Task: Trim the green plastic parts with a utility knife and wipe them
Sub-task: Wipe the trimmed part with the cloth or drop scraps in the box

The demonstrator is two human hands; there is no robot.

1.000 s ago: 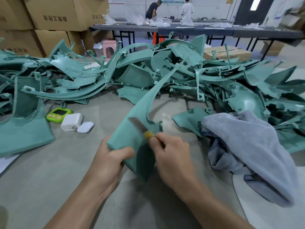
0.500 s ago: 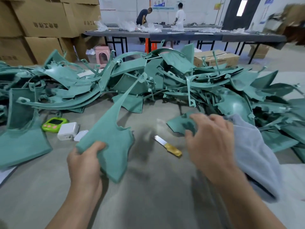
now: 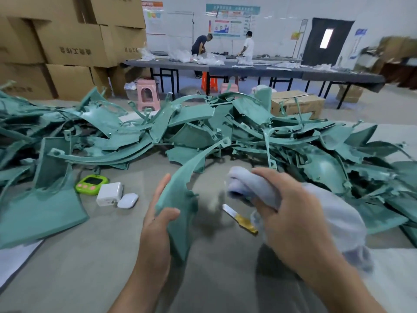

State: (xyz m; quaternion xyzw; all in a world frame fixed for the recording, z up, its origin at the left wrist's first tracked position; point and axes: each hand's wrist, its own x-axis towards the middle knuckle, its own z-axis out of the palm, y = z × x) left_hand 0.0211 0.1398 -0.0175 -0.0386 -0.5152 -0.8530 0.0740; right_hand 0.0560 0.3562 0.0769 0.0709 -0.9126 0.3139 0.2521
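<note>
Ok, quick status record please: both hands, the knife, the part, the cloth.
left hand: grips part, raised off the table
right hand: grips bunched cloth, apart from the part
knife: lying on the table between the hands, in neither
pile: more green parts heaped beyond
stage: wiping not yet begun; likely next

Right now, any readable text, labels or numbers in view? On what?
Nothing can be quoted.
cardboard boxes: dark printed characters, too blurred to read.
wall posters: too small to read.
blue sign by the dark door: blurred.
green timer: no digits legible.
</note>
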